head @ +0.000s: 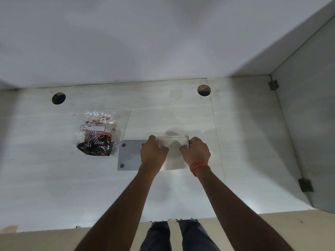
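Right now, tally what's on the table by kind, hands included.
Hands: 2, left hand and right hand, both gripping the tissue
tissue: 1
plastic bag: 1
Dove wrapper, inside the bag: 1
grey plate: 1
holes: 2
Total: 8

A single wide-angle view, worn on the person's head, facing forward and down at the desk (54,178) from close above it. The wall (126,42) behind fills the upper frame.
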The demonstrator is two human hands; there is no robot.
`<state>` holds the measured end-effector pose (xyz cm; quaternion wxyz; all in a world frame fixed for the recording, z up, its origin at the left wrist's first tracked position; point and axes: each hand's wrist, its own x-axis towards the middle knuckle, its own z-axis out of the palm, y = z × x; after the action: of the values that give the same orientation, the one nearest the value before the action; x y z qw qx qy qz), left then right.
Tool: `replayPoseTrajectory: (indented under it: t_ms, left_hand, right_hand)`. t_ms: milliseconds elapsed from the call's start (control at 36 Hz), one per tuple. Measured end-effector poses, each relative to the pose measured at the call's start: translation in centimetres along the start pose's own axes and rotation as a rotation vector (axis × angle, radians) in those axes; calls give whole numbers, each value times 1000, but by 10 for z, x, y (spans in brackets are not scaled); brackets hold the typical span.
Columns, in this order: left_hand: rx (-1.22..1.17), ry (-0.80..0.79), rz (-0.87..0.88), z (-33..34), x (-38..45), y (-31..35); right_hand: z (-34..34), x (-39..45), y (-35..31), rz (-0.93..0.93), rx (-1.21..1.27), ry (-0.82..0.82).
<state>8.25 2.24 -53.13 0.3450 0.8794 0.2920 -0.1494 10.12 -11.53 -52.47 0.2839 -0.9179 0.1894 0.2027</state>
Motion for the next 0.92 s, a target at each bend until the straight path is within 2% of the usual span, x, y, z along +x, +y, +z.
replayPoseTrajectory:
  t_ms: [139,222,306,417,528,556,611,750,861,917]
  left_hand:
    - [62,-126,-131,1,12,-5]
    - [6,-222,-202,-1,15,-11]
    - [25,-244,-166,3,20,-17]
    - [46,-146,-27,6,12,-24]
    - [-1,76,381,7,-15,-42]
    - [54,69,440,8,-18,-46]
    - [198,9,441,12,-20,-52]
    - [372,-131,362,20,-10,-55]
    - [392,-190,379,23,-6,-57]
    - [303,-150,428,17,-11,-60]
  right_hand:
    - [-2,12,0,87,-64,-72]
    - [1,19,7,171,-22,-138]
    - [7,23,15,176,30,-160]
    - [10,13,23,3,-10,-84]
    - [12,-9,32,-426,-206,155]
    - [13,-14,33,-518,-281,181]
    - [17,-19,28,-625,-459,147]
    - [28,-16,12,-586,-788,-46]
    - [28,-11,11,-600,-857,-71]
    - [25,-12,14,-641,-822,-69]
